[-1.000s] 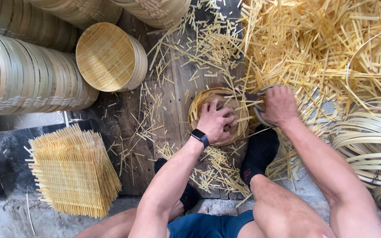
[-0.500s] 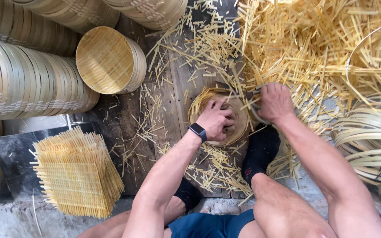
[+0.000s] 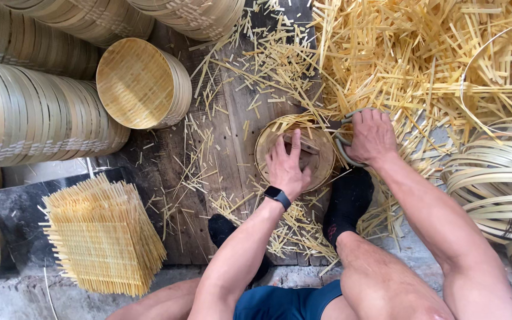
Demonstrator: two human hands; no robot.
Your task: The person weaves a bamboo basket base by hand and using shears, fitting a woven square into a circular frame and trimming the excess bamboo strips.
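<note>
A round bamboo frame (image 3: 268, 137) with slats in it lies on a worn wooden board (image 3: 232, 118). My left hand (image 3: 287, 163), with a dark watch at the wrist, presses flat on the slats inside the frame. Just right of the frame, my right hand (image 3: 372, 136) is closed around the grey handles of large shears (image 3: 344, 149). The blades are hidden under the hand and the straw.
A heap of cut bamboo strips (image 3: 422, 65) fills the upper right. Bent bamboo hoops (image 3: 493, 178) lie at right. Stacks of round woven trays (image 3: 37, 118) lie at left, one tray face (image 3: 131, 83) showing. Square woven mats (image 3: 102, 237) are piled at lower left. My black-socked feet (image 3: 348, 201) flank the board.
My left hand has flattened and shifted a little toward the frame's middle. My right hand stays beside the frame on the shears.
</note>
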